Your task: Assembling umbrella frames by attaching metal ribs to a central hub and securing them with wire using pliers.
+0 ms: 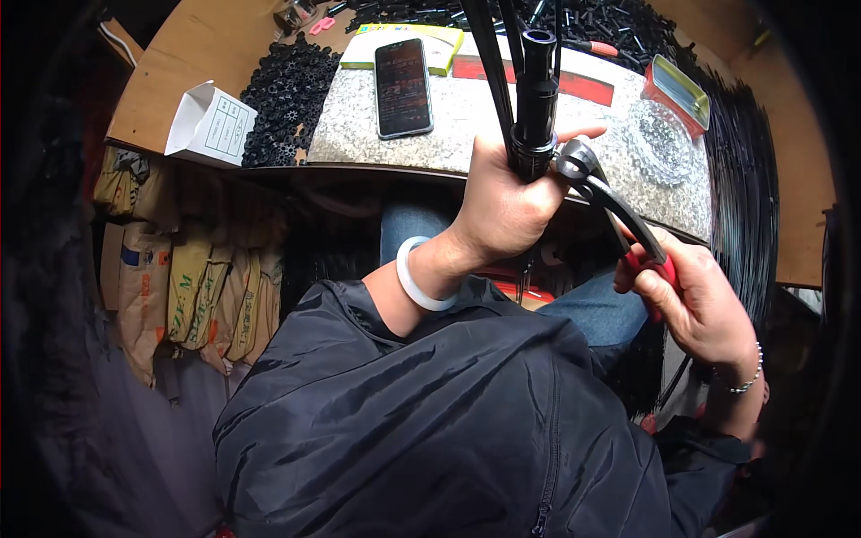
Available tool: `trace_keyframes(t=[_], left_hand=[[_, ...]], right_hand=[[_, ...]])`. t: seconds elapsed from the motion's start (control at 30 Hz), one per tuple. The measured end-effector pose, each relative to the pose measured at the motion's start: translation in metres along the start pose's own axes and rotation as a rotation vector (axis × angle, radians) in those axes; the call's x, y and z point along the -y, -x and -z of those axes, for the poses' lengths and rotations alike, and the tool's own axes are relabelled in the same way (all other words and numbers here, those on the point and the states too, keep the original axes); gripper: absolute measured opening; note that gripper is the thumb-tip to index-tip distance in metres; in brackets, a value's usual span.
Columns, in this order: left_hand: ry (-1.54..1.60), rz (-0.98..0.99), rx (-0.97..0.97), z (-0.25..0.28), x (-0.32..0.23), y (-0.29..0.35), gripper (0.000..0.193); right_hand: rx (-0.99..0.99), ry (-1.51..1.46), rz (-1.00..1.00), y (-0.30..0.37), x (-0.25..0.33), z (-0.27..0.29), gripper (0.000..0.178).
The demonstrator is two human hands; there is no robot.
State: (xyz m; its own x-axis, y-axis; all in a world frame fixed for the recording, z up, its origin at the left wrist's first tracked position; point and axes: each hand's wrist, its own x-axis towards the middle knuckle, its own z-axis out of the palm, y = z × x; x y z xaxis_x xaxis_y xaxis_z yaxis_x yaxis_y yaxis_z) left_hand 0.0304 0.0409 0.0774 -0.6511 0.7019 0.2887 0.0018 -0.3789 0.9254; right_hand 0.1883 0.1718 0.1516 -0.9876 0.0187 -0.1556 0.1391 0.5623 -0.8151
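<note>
My left hand is wrapped round the lower end of a black umbrella frame, whose thick tube stands up with thin dark ribs rising beside it. In my right hand is a pair of pliers with red handles, and the fingers are closed round those grips. The metal head of the pliers meets the frame's ribbed collar, right by my left thumb. What lies between the jaws is too small to tell.
A phone and a yellow-white box lie on the speckled board. Left are a white carton and black toothed rings. Right are a glass dish, a tin and thin black rods. Sacks stand below.
</note>
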Motion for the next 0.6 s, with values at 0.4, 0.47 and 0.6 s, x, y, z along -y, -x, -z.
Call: trace_keyframes(t=[0.4, 0.47, 0.6], left_hand=[[-0.213, -0.255, 0.078, 0.008, 0.007, -0.010, 0.022], [-0.067, -0.119, 0.045, 0.004, 0.000, -0.010, 0.022], [0.022, -0.073, 0.071, 0.004, -0.004, -0.009, 0.025]], right_hand=[[0.037, -0.471, -0.273, -0.001, 0.003, -0.009, 0.024], [-0.013, -0.373, -0.165, -0.001, -0.010, -0.016, 0.023], [-0.041, -0.257, -0.149, -0.002, -0.002, -0.012, 0.021]])
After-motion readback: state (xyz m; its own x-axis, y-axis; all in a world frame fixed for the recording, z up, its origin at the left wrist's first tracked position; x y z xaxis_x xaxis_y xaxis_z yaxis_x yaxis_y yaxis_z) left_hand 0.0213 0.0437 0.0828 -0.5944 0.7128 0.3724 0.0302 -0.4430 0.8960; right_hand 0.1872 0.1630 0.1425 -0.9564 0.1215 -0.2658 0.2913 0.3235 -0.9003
